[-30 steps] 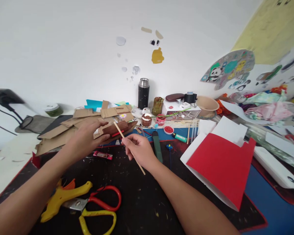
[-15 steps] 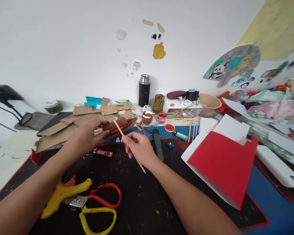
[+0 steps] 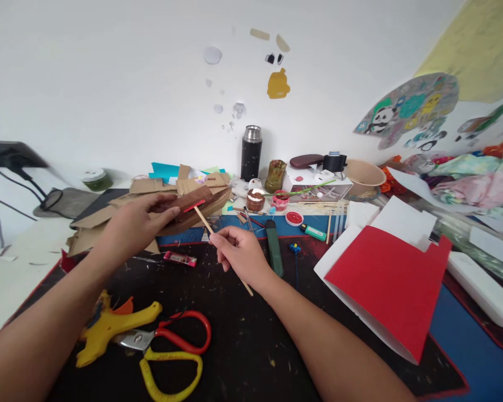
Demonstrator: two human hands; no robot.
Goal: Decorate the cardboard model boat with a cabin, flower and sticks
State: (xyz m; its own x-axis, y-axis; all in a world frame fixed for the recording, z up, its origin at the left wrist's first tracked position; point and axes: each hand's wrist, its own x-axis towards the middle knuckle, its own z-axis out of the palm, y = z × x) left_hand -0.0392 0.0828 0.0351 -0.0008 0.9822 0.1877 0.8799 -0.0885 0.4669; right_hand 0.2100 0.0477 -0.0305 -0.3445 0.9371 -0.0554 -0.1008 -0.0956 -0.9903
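My left hand (image 3: 145,218) grips the near end of a brown boat-shaped cardboard piece (image 3: 193,205), which bears a short red strip (image 3: 194,205). Between the thumb and fingers of my right hand (image 3: 238,251) is a thin wooden stick (image 3: 204,219). The stick slants up and left, its upper tip at the red strip; whether it touches is hard to tell. Just below the cardboard piece lies a small pink tube (image 3: 180,258). Past my right fingers rests a dark green cutter (image 3: 274,248).
Scissors (image 3: 184,354) and a yellow plastic piece (image 3: 121,324) lie at the front left. Red corrugated paper (image 3: 389,285) is on the right. A black flask (image 3: 251,153), paint jars (image 3: 255,199) and a teal lighter (image 3: 313,231) stand or lie farther back.
The brown piece is now raised and turned in my left hand, with its red strip at the stick's tip. The whole view has shifted slightly.
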